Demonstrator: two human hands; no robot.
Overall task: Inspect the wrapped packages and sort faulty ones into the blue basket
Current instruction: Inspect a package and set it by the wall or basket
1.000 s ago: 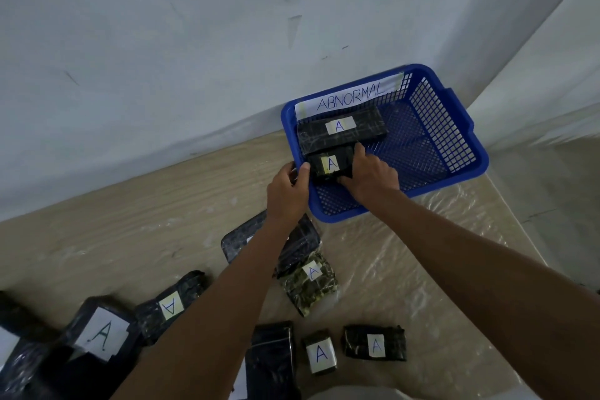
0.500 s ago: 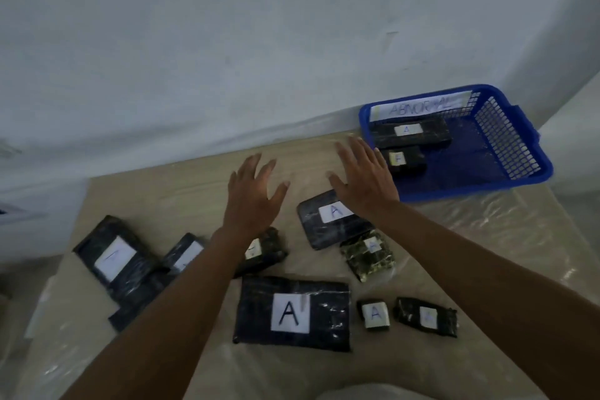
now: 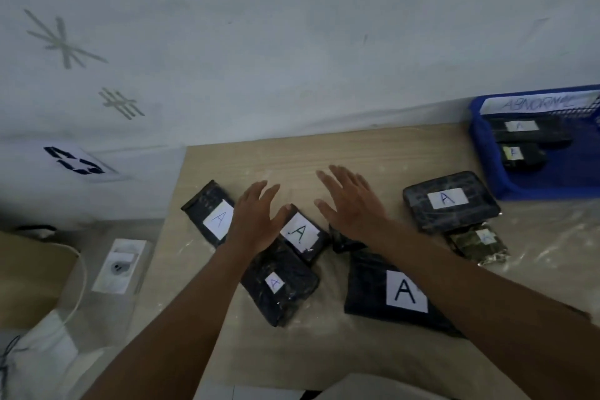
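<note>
Several black wrapped packages with white "A" labels lie on the wooden table (image 3: 324, 153). My left hand (image 3: 256, 217) hovers open, fingers spread, above a small package (image 3: 303, 234) and beside a long one (image 3: 211, 214). My right hand (image 3: 352, 201) is also open and flat, above a small dark package (image 3: 341, 240) that it mostly hides. The blue basket (image 3: 487, 153), labelled ABNORMAL, stands at the far right with two packages (image 3: 522, 153) inside. Neither hand holds anything.
A large package (image 3: 389, 295) lies under my right forearm, another (image 3: 279, 286) under my left. A flat package (image 3: 451, 201) and a greenish one (image 3: 477, 245) lie near the basket. The table's left edge drops to a floor with a box (image 3: 29, 276) and cable.
A second ago both hands set a small package into the basket. They have since let go and moved left, open, over the packages on the table. The view has swung left.
</note>
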